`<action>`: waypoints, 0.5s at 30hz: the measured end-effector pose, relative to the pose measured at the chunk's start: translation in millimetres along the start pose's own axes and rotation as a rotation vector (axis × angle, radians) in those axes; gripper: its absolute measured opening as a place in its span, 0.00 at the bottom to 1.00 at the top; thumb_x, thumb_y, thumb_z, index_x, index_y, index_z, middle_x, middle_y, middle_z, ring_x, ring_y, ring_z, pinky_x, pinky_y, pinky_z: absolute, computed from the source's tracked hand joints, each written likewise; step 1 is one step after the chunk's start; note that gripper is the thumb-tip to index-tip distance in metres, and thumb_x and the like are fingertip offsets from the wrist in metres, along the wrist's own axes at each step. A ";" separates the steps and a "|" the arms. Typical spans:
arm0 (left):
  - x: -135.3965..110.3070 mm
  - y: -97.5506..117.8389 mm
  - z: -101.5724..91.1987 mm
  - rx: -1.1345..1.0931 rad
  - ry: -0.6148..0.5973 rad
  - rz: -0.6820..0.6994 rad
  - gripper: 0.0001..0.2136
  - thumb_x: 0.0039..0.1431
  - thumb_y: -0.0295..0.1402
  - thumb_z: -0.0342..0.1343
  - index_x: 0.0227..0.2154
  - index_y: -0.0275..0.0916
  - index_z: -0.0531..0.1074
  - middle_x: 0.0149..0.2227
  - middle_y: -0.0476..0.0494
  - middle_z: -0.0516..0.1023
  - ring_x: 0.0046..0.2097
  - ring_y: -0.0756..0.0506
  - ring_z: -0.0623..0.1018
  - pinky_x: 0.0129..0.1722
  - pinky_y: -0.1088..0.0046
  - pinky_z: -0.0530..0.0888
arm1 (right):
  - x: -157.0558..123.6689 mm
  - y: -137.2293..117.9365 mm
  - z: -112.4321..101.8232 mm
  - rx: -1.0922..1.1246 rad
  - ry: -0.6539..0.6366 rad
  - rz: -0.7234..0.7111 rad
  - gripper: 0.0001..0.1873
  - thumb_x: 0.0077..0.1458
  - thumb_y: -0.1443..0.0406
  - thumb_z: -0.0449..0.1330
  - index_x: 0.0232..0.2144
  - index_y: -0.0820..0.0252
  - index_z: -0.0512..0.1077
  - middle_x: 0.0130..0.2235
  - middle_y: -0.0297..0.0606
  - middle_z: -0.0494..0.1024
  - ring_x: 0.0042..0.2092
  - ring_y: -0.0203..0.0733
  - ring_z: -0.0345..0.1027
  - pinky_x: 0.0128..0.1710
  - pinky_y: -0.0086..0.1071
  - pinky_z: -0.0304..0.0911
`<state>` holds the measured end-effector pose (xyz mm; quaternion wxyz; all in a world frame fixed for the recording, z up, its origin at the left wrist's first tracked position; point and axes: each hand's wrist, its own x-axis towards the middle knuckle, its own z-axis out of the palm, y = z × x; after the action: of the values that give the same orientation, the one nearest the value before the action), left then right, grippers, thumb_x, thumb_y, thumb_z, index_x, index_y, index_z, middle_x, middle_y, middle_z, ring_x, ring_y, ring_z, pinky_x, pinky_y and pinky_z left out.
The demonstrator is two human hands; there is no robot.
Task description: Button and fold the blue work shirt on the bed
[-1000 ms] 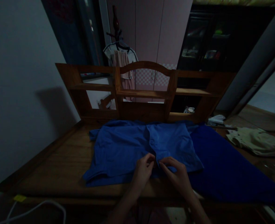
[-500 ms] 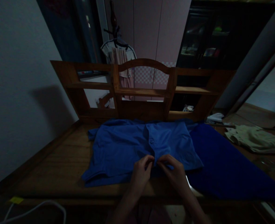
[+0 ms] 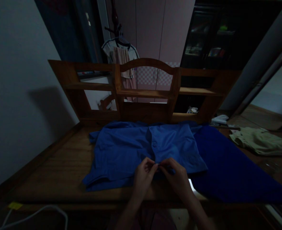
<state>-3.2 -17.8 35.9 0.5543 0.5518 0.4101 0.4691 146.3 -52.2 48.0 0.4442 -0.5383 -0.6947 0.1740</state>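
Blue shirt: here it is, laid out across the middle of the bench, creased through the left half, its front strip running from far to near between the two sides.
Left hand: right in there at the near part of that strip, thumb and forefinger brought together in a tight pinch on the cloth, the grip barely parted at all.
Right hand: facing it from the right, another small, precise pinch, thumb and forefinger closed down on the same strip.
Fingertips: nearly touching, left against right, over the near edge of the shirt; exactly what sits between them, fold or button, is too small and dark to tell.
Button: one shows clearly on the strip, just far of the hands, with no finger on it.
Dark blue cloth: spread to the right of the shirt, meeting its right edge and reaching the near edge of the bench.
Pale garment: crumpled, out on the far right, well apart from both hands.
Wooden shelf unit: standing along the far side, just behind the shirt.
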 end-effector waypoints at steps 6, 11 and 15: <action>2.9 -2.0 0.5 0.055 0.076 -0.027 0.09 0.49 0.35 0.57 0.24 0.37 0.64 0.24 0.52 0.68 0.29 0.50 0.72 0.29 0.78 0.67 | -0.2 -2.4 -0.3 0.058 -0.009 0.065 0.04 0.59 0.64 0.56 0.35 0.57 0.70 0.36 0.36 0.74 0.38 0.40 0.69 0.37 0.30 0.63; 5.9 -6.9 1.0 -0.034 0.087 -0.031 0.06 0.47 0.29 0.56 0.27 0.37 0.63 0.25 0.52 0.70 0.30 0.50 0.74 0.31 0.78 0.68 | -2.1 -2.6 2.3 0.033 -0.010 0.027 0.03 0.59 0.65 0.55 0.35 0.57 0.69 0.35 0.35 0.73 0.38 0.40 0.68 0.37 0.30 0.62; 5.2 -9.5 1.3 -0.065 0.069 -0.024 0.08 0.48 0.30 0.56 0.33 0.37 0.66 0.30 0.48 0.75 0.35 0.49 0.76 0.35 0.77 0.71 | -3.4 3.0 9.0 -0.022 0.026 -0.003 0.02 0.59 0.68 0.55 0.35 0.57 0.67 0.35 0.35 0.71 0.38 0.39 0.66 0.37 0.30 0.61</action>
<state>0.0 -12.5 26.8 0.5632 0.5118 0.4202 0.4943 140.9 -52.1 39.4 0.4476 -0.5443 -0.6915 0.1587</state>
